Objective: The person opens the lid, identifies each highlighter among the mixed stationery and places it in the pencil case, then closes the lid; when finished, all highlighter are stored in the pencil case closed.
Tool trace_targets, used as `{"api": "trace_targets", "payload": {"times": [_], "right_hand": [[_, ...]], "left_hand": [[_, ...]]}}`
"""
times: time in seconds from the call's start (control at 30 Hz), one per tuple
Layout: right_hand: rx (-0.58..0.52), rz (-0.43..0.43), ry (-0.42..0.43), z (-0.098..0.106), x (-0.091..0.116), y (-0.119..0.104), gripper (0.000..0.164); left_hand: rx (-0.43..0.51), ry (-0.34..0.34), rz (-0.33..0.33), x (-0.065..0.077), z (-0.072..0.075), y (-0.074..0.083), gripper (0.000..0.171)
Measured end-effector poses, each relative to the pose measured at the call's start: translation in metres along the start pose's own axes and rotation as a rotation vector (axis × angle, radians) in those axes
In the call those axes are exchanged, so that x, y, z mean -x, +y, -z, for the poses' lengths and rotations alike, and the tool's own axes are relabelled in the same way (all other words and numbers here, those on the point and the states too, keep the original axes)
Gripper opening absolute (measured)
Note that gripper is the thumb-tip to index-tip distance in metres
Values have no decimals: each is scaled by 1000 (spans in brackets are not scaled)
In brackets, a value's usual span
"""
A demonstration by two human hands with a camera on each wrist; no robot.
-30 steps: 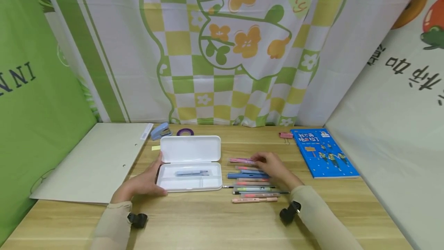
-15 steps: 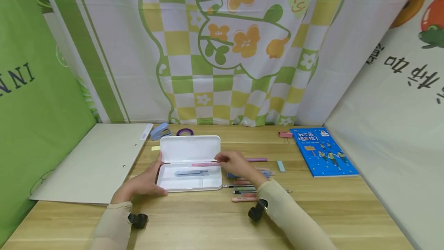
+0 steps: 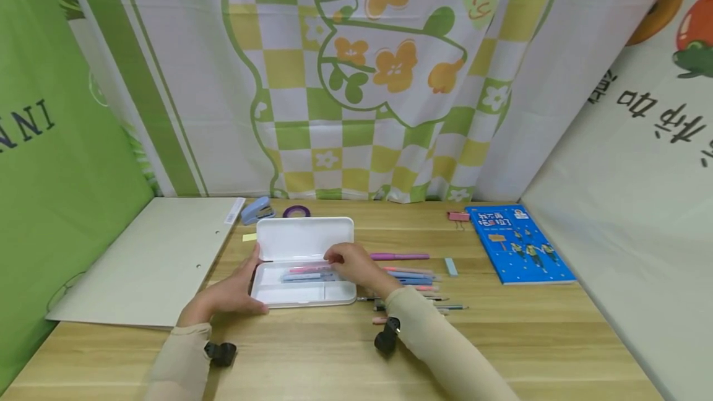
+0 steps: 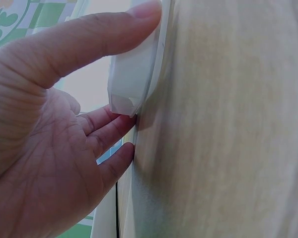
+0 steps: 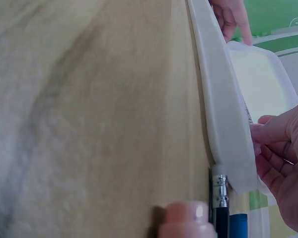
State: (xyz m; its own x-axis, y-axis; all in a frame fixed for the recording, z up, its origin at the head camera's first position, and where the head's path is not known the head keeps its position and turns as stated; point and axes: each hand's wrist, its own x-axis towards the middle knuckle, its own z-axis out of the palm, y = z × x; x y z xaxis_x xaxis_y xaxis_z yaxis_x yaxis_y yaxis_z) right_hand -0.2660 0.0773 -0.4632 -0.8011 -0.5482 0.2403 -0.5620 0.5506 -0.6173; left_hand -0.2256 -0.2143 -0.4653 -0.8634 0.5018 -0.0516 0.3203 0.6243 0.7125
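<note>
The head view is evenly bright, the wrist views dimmer, their tabletop (image 5: pixel 104 119) blurred.

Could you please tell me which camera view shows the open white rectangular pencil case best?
The head view, because the case shows almost whole, raised lid and compartments included. The left wrist view catches mainly one corner; the right wrist view, an outer wall and part of the lid.

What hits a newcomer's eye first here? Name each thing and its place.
Probably the checkered curtain with orange flowers, hanging behind the table. Next, the blue book at the table's back right. Then the open white pencil case left of centre, held by the left hand while the right hand pinches a pink pen at its rear.
</note>
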Motion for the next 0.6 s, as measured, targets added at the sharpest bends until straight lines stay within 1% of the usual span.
{"api": "trace_targets", "payload": {"times": [0.17, 0.27, 0.4, 0.47, 0.6], "right_hand": [[-12, -19, -2, -2, 1, 1, 16], [-60, -47, -1, -1, 2, 3, 16], [-203, -95, 6, 1, 4, 7, 15], [-275, -101, 15, 4, 6, 8, 15], [-409, -124, 14, 23, 15, -7, 19]], "left_hand": [[4, -3, 4, 0, 0, 1, 133], [6, -9, 9, -1, 0, 0, 133], [10, -13, 26, -2, -1, -1, 133], [8, -12, 26, -2, 0, -2, 134], [2, -11, 21, -2, -1, -4, 134]]}}
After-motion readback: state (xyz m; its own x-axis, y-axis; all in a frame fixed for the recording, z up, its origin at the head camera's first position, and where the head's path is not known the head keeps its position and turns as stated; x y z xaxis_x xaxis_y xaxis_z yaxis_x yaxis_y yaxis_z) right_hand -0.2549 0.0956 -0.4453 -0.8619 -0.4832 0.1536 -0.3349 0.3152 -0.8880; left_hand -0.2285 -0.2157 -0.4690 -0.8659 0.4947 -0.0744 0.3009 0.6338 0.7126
